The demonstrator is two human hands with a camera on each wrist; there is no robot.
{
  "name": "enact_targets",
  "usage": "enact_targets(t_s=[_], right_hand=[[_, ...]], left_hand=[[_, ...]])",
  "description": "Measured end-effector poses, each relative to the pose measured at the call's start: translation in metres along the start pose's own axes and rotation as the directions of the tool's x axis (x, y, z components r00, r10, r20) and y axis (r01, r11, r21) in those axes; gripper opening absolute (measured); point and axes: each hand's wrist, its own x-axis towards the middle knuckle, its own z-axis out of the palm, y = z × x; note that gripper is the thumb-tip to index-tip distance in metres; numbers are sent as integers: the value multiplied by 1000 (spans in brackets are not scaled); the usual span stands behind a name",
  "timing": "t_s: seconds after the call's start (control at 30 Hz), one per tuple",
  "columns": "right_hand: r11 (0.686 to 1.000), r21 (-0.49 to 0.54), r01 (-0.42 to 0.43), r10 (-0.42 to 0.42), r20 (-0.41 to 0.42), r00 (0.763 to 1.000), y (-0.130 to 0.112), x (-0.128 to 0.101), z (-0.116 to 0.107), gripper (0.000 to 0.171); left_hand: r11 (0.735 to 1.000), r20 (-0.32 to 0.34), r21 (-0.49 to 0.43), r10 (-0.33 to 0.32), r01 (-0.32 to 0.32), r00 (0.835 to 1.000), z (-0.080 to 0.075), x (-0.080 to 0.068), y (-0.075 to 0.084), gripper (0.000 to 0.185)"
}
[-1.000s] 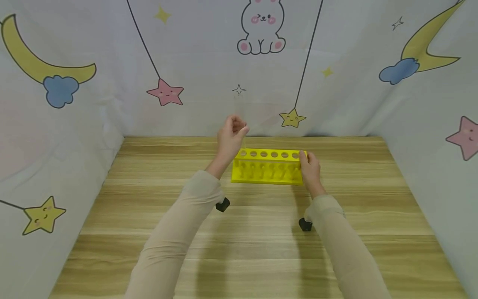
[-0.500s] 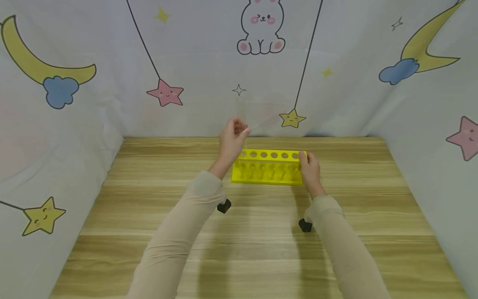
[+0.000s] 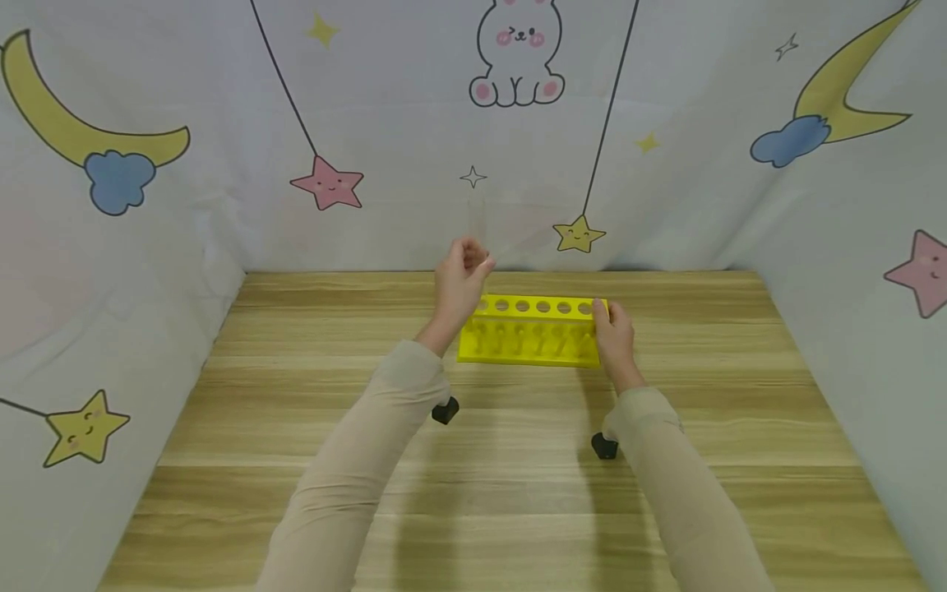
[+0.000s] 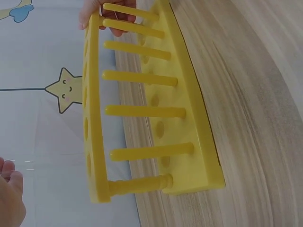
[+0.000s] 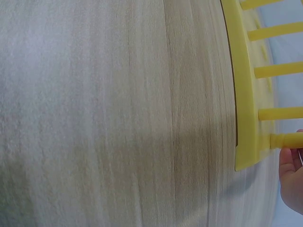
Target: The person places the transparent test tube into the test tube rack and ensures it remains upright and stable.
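A yellow test tube rack (image 3: 534,330) with a row of round holes stands on the wooden table (image 3: 518,493) near the back. My left hand (image 3: 460,275) hovers over the rack's left end, its fingertips pinching a faint clear glass tube (image 3: 477,220) that stands upright above them. My right hand (image 3: 612,333) grips the rack's right end. In the left wrist view the rack (image 4: 142,113) fills the frame, with my right hand's fingers (image 4: 111,16) at its far end. The right wrist view shows the rack's base edge (image 5: 244,94) and part of my right hand (image 5: 291,177).
Printed fabric walls with moons, stars and a rabbit (image 3: 518,53) close in the table on the left, back and right. A small black wrist camera hangs under each forearm (image 3: 445,409) (image 3: 604,445). Bare wood lies in front of the rack.
My left hand has come down a little with the clear tube, closer to the rack's left end. My right hand and the rack have stayed put.
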Motion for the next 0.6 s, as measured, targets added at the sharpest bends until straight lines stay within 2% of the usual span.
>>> enact_targets(t_s=[0.33,0.6], right_hand=[[1000,-9,4,-4,-7,1000,2,1,1,52],[1000,-14,1,-1,-8,1000,2,1,1,53]], left_hand=[[999,-8,45,6,-6,1000,3,-2,-6,22],[998,5,46,-33,33,999,4,-4,-8,23]])
